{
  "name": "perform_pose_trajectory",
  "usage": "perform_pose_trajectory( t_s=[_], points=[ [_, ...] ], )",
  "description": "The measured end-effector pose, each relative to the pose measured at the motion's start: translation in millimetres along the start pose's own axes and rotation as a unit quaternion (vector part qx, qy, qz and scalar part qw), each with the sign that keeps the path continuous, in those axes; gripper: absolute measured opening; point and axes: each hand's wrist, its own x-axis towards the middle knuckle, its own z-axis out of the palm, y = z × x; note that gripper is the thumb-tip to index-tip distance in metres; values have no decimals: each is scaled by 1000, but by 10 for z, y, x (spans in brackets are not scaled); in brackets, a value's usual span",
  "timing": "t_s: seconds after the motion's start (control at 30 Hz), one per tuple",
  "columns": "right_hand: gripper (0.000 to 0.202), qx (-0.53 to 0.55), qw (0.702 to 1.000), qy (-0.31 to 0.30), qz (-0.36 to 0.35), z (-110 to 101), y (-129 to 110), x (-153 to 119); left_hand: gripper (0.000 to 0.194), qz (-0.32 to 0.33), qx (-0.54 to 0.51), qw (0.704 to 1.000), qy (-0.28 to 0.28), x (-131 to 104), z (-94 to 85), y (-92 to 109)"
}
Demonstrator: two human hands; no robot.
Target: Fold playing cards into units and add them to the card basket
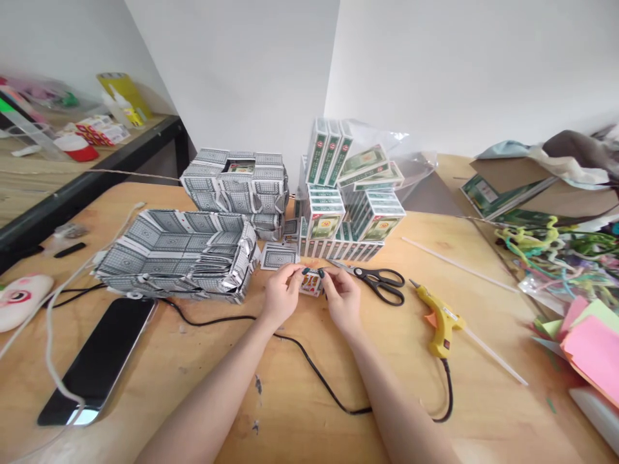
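Between my two hands is a playing card (310, 284), face towards me, with a red and yellow court figure. My left hand (284, 293) pinches its left edge and my right hand (341, 295) its right edge. Whether it is one card or several is hard to tell. Just beyond my left hand, loose cards (279, 256) lie face down. To the left stands an open box built from folded cards (176, 248), holding a stack of folded cards. Behind it is a taller card-built structure (232, 180). Black scissors (382, 282) lie right of my right hand.
Boxed card decks (326, 222) are piled at the back. On the right are a yellow glue gun (440, 319), glue sticks (459, 264), pipe cleaners (536, 241) and coloured paper (592, 348). A phone (99, 361) lies left; a black cable (309, 361) runs under my arms.
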Motion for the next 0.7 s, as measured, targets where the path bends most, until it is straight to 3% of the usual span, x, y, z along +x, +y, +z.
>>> perform_pose_trajectory(
  t_s=[0.17,0.47,0.7],
  points=[
    [22,-39,998,-48,17,16,-14,-22,19,-48,-44,997,-40,45,-16,-15],
    [28,92,991,-15,97,-16,31,51,22,-192,-230,953,-48,95,9,-5],
    [21,76,995,-6,69,-35,23,53,14,-212,-240,944,-82,100,-13,-9]
  ],
)
